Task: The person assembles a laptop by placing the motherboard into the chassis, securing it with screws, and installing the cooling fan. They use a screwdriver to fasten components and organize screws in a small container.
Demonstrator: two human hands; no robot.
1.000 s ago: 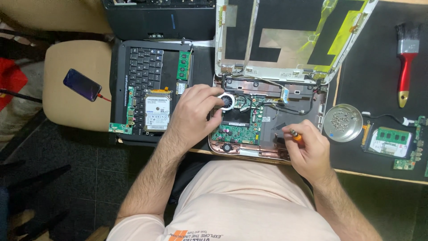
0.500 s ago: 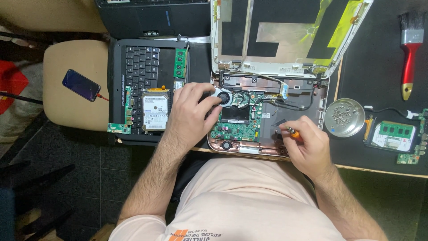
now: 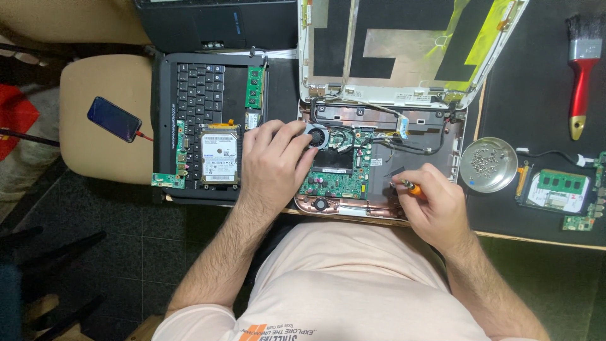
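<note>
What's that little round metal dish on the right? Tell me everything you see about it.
The round metal dish is shallow, silvery and shiny, with a raised rim. It sits flat on the dark mat, just right of the opened laptop base and left of a small hard drive with a green memory module on it. A scatter of tiny screws lies inside. Neither hand touches it; the right hand is nearest.
</note>
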